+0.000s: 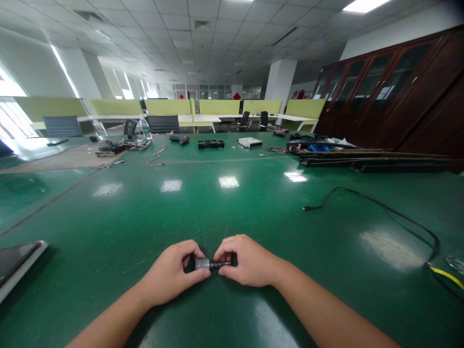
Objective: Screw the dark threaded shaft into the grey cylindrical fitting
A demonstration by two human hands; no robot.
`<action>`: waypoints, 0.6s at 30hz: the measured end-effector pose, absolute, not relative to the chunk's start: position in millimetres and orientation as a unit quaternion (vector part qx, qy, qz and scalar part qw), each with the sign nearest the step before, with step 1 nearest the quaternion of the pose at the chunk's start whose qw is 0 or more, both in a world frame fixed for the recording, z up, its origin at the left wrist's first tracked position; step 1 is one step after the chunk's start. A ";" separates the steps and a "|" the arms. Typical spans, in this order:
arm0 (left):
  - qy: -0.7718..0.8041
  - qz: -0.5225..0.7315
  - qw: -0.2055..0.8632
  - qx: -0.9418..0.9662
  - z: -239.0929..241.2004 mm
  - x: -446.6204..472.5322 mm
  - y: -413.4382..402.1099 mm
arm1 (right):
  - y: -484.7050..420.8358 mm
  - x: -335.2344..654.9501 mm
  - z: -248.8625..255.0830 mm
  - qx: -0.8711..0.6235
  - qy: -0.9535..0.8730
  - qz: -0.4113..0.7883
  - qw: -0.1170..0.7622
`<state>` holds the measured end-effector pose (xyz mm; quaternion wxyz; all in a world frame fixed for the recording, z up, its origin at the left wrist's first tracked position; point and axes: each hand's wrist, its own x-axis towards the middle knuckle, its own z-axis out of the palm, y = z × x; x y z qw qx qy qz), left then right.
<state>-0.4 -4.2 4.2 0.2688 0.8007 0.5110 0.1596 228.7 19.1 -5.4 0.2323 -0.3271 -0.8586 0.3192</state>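
Observation:
My left hand (176, 270) and my right hand (246, 261) meet low over the green table (232, 212), near its front edge. Between them is a small metal part (208, 264): a grey cylindrical body with a dark threaded shaft sticking out to the right. The left hand's fingers pinch the grey body. The right hand's fingers close round the dark shaft end. Both forearms rest on or just above the table.
A black cable (380, 208) snakes across the right side, ending by a yellow wire (447, 276). A flat tray edge (20, 263) lies at the left. Tools, a black holder (210, 143), a white box (250, 141) and long black rails (369, 162) lie farther back.

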 end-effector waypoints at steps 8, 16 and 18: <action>0.513 0.159 0.270 0.799 4.4 0.7 -4.3 | 19.1 228.5 -7.0 -0.330 -0.862 0.310 0.228; 0.514 0.160 0.269 0.799 3.7 0.3 -4.1 | 19.4 229.1 -6.4 -0.327 -0.865 0.304 0.227; 0.514 0.158 0.270 0.799 3.9 0.0 -4.8 | 19.3 229.4 -7.0 -0.326 -0.868 0.301 0.226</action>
